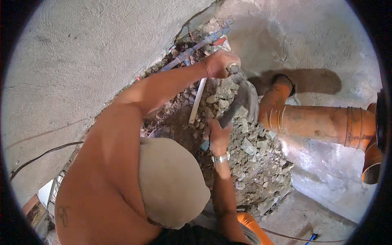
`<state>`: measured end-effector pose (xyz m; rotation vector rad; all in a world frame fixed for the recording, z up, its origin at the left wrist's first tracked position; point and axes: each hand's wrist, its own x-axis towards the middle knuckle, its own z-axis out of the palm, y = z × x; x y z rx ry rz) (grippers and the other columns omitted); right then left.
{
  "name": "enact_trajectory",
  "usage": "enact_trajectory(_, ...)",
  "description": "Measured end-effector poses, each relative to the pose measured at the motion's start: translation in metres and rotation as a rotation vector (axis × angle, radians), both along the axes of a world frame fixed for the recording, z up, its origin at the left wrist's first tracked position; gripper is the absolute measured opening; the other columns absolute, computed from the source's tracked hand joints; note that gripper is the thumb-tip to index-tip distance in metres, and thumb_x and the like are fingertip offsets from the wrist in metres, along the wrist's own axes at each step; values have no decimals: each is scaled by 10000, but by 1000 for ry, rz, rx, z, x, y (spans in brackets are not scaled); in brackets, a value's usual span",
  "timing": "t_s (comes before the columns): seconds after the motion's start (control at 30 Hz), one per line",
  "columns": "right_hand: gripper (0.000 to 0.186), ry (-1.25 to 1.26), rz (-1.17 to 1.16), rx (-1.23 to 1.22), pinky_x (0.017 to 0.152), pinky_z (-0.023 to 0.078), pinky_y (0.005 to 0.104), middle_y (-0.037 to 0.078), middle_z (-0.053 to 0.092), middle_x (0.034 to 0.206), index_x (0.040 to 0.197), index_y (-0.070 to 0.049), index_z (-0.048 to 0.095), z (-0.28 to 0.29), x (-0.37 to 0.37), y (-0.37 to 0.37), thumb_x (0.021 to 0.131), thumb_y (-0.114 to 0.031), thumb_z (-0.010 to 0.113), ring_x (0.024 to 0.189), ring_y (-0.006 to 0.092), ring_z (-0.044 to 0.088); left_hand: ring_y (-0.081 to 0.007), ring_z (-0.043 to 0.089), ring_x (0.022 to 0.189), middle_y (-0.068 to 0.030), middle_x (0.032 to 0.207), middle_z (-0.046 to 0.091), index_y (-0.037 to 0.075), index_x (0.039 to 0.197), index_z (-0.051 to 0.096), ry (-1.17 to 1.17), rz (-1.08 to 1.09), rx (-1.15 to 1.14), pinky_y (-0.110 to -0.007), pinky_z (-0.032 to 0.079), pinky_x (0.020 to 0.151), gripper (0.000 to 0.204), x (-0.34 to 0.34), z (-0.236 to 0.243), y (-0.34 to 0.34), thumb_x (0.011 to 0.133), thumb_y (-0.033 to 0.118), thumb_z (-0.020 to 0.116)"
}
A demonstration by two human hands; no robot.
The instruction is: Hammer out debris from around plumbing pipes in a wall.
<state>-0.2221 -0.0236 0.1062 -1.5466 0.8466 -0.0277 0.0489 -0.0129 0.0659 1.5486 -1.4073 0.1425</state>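
Note:
Neither of my hands can be made out in the head view. A co-worker in a beige cap (173, 179) bends directly below me, bare left shoulder toward the left. The co-worker's upper hand (221, 63) grips one end of a blurred grey tool (245, 98), apparently a short handled implement. Their lower hand (218, 132), with a metal watch at the wrist, is at the tool's lower part; its exact grip is unclear. Broken rubble (249, 163) and soil lie under both hands, with a pale strip (197, 102) beside them.
Orange pipes (318, 122) with a branch into the wall stand at the right. Thin grey-blue pipes (183, 55) cross the rubble at the back. A rough plastered wall (81, 49) rises at the left, with a black cable (45, 155) along it. Another orange pipe (253, 228) is low at the bottom.

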Motion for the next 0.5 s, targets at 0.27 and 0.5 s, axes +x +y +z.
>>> enact_trajectory(0.27,224,-1102,-53,-35,501,451,301,4,530,571,688,-96,525,96,-8,18,900,-145,578,488,126,509,-349,640,911,-105,929,655,111,965,626,-86,51,60,-421,531,822,440,-12,-9,13,532,145,696)
enact_trajectory(0.5,242,-93,3,-114,436,415,281,7,543,578,667,-71,536,-30,-11,3,874,-151,633,474,120,509,-361,627,828,-112,856,623,99,944,612,-107,-9,69,-438,520,733,427,-18,-17,-2,535,159,721)
